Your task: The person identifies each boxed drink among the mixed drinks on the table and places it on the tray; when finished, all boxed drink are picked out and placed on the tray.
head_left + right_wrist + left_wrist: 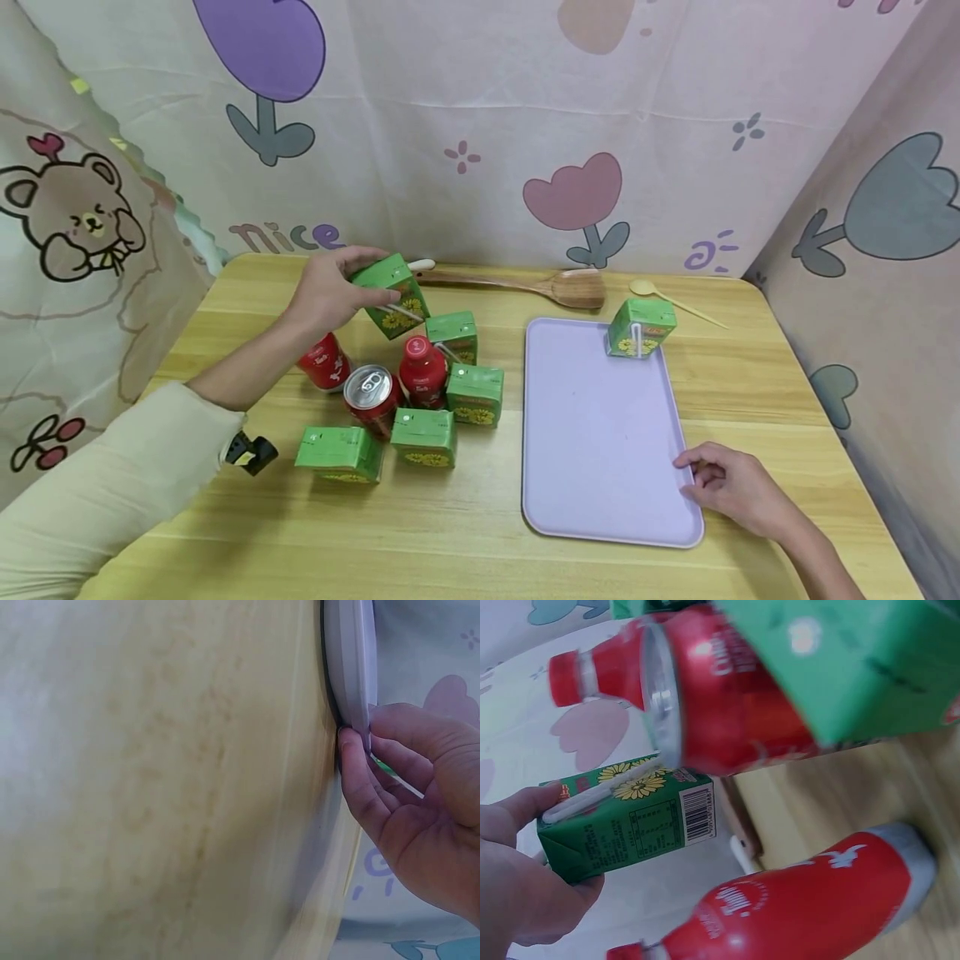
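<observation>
I see the left hand [326, 287] holding a green cardboard drink box [396, 312], clamped between thumb and fingers. Below these fingers stands a red capped bottle [423, 377]. The right hand [738, 487] pinches the rim of a pale purple rectangular tray [600, 467], lying left of its fingers.

A cream left sleeve [123, 487] meets a black wrist device [260, 455] (yellow-marked)

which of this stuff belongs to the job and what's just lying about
Likely in the job: left hand, green carton it holds, right hand, tray it pinches, other green cartons

Probably just lying about: wooden spatula, yellow spoon, red can, red bottles
</observation>
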### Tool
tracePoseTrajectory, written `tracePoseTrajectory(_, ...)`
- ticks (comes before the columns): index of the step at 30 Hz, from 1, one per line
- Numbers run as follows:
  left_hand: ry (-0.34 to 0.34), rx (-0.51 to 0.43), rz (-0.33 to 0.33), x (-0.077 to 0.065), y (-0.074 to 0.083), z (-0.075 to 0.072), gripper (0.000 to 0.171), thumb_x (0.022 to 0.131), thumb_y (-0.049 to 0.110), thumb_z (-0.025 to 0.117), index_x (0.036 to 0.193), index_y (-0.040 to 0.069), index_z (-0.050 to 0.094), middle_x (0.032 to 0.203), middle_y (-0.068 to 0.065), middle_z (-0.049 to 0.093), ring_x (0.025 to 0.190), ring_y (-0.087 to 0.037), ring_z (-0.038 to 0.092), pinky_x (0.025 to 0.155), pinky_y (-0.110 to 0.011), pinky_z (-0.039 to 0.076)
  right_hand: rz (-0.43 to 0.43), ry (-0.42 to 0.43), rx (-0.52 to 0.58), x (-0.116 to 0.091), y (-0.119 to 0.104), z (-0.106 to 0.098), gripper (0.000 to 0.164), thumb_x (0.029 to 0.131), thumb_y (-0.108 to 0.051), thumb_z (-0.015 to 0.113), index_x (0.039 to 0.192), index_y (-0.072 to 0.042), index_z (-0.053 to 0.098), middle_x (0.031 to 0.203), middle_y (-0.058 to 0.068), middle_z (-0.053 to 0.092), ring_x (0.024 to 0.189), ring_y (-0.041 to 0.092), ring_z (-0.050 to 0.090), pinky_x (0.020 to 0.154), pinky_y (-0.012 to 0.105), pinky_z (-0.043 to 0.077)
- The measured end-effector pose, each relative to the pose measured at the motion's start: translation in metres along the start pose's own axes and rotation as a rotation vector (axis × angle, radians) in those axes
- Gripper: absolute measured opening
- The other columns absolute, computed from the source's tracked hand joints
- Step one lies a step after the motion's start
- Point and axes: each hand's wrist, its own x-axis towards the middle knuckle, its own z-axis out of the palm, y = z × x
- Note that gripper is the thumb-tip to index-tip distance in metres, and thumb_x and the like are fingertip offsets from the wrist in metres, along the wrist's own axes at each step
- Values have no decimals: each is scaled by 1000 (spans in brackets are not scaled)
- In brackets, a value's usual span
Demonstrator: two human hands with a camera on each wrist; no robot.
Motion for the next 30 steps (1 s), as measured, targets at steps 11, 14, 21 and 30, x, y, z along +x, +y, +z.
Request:
tracePoseTrajectory(11, 42, 14, 58, 3, 21, -11, 53, 80, 20, 76, 130, 16, 59, 134, -10, 56, 110, -26, 52, 90, -37, 49, 17, 0, 1, 1, 0, 1, 26, 75, -2, 75, 100, -5, 66, 80, 3, 59, 69, -1, 51, 58, 20, 49)
tracePoseTrajectory(14, 26, -5, 46, 2, 29, -12, 54, 80, 21, 76, 131, 19, 58, 136, -9, 55, 111, -26, 52, 91, -38, 49, 24, -5, 1, 1, 1, 1, 26, 75, -2, 75, 100, -5, 66, 80, 3, 59, 69, 0, 51, 58, 20, 49)
tracePoseTrajectory(21, -36, -68, 64, 5, 46, -2, 54, 80, 22, 76, 131, 22, 58, 134, -7, 55, 111, -26, 50, 88, -36, 49, 34, -12, -3, 1, 0, 0, 26, 76, -3, 75, 100, -5, 65, 82, 4, 59, 69, 0, 51, 59, 20, 49)
tracePoseTrajectory(30, -88, -125, 120, 16, 66, 27, 50, 80, 14, 76, 128, 19, 61, 126, -7, 59, 103, -24, 52, 82, -34, 52, 44, -15, 3, 1, 0, 1, 27, 76, -3, 75, 101, -5, 65, 81, 4, 60, 69, 0, 52, 59, 20, 49)
